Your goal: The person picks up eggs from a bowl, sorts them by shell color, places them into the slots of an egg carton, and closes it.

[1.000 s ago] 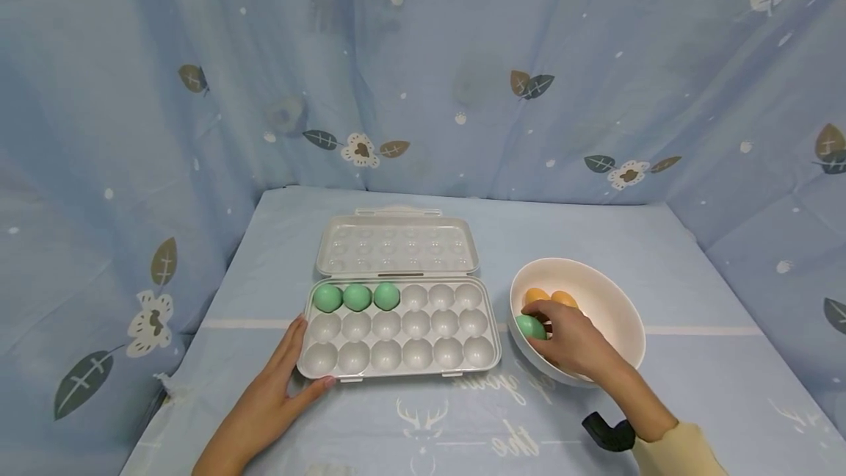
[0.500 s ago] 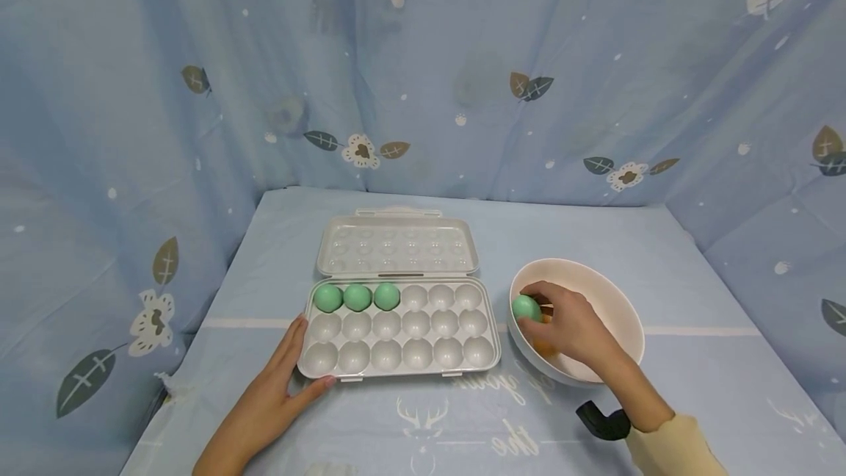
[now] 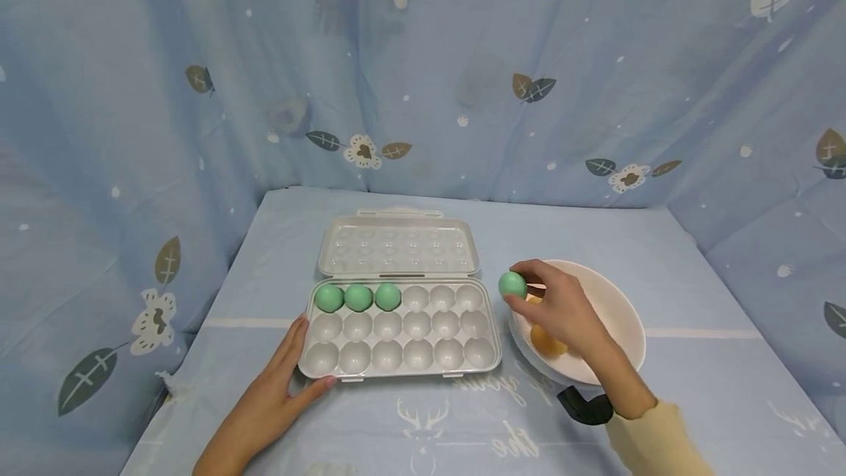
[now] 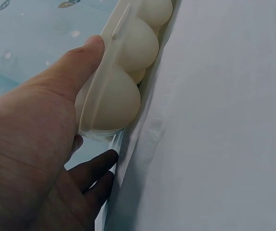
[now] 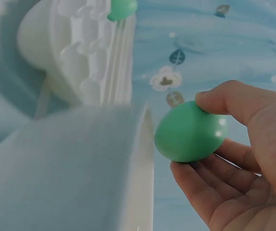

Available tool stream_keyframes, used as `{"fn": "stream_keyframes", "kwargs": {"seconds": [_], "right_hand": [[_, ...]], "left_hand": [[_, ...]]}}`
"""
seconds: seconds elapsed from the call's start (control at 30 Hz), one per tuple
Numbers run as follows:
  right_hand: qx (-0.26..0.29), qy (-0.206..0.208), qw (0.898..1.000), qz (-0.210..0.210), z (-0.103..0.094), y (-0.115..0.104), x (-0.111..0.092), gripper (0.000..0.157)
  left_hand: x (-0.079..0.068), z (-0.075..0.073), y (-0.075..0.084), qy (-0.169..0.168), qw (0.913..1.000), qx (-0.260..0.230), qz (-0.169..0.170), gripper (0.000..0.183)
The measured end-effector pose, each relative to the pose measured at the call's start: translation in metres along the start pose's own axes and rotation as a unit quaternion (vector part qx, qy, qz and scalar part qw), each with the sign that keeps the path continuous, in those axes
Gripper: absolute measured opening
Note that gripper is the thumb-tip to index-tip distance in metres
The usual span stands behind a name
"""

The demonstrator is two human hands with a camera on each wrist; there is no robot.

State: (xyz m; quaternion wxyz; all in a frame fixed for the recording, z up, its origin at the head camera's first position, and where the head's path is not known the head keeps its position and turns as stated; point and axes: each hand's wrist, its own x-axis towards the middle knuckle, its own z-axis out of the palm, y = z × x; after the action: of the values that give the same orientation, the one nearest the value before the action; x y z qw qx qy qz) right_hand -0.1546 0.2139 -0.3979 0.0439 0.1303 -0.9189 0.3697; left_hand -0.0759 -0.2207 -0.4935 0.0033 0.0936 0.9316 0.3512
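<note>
Right hand (image 3: 563, 308)'s pinching a glossy green egg (image 3: 512, 285) right of the grey plastic tray (image 3: 402, 339); left hand (image 3: 274, 402)'s resting straight-fingered against it. Three seated eggs (image 3: 358, 297) are sitting in, fifteen pockets (image 3: 417, 354) waiting; maybe two orange eggs (image 3: 547, 341) further right.

Held egg (image 3: 510, 285): green, smooth, glossy, pinched btwn thumb + fingers of R grip (image 3: 562, 305), just by L part of bowl rim; can't tell if touching. Tray (image 3: 417, 325): off-wht plastic, 3x6 wells, flat on table (image 3: 694, 285), nearer its L edge than R. L grip (image 3: 266, 404) at tray's L side, thumb on near side by near-L corner. Lid (image 3: 399, 244): dimpled, hinged back open, nr table's far edge. 3 green eggs (image 3: 359, 297) seated in far row, first 3 wells from L. Bowl (image 3: 615, 307): round, off-wht, upright, R of tray, nearer table's R edge. Orange eggs (image 3: 547, 344) inside, L half, partly hidden by R grip.
</note>
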Motion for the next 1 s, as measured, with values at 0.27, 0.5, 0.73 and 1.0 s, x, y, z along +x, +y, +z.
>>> {"fn": "stream_keyframes", "kwargs": {"seconds": [0.27,0.5,0.73,1.0], "right_hand": [[0.017,0.013,0.999,-0.049,0.013,-0.018,0.012,0.039],[0.048,0.021,0.997,-0.057,0.030,-0.035,0.025,0.040],[0.087,0.026,0.993,-0.072,0.050,-0.046,0.035,0.042],[0.116,0.003,0.991,-0.066,0.071,-0.052,0.043,0.038]], "left_hand": [[0.000,0.000,0.002,-0.001,1.0000,-0.005,0.000,0.104],[0.000,0.000,0.001,0.000,1.0000,-0.004,-0.001,0.104],[-0.001,0.000,0.000,-0.003,1.0000,-0.007,-0.006,0.103],[0.000,0.000,0.002,-0.002,1.0000,-0.006,-0.007,0.104]]}}
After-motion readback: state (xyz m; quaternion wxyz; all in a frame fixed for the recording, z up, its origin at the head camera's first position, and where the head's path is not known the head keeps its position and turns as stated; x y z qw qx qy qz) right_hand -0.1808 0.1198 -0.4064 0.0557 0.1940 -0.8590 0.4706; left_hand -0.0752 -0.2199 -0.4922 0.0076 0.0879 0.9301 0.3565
